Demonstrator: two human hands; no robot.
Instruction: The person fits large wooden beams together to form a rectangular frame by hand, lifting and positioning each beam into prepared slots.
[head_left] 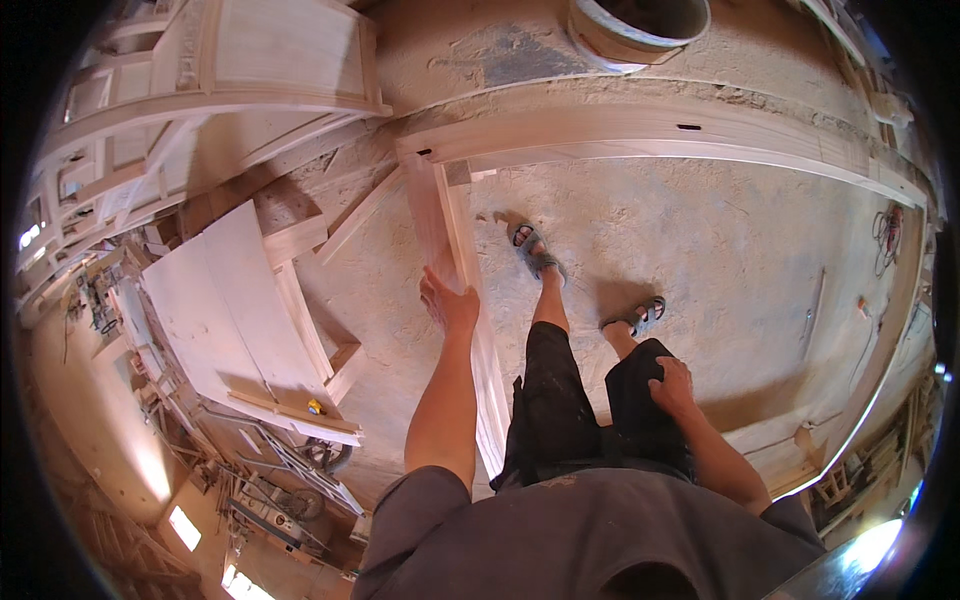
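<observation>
On the dusty floor, left hand (450, 303) lies flat, fingers extended, steadying the upright plank (452, 250); right hand (674, 384) rests loosely curled on the thigh, holding nothing.

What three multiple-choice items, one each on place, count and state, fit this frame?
1. Where is the left hand?
A. on the long wooden board
B. on the bucket
C. in a pocket

2. How many sandals show?
A. one
B. two
C. four

3. How is the right hand?
A. gripping a hammer
B. raised overhead
C. resting on the thigh, holding nothing

Answers: 1 A, its fingers lie against the board's face. 2 B, one sandal on each foot, the other to its right. 3 C, it lies on the dark shorts.
</observation>
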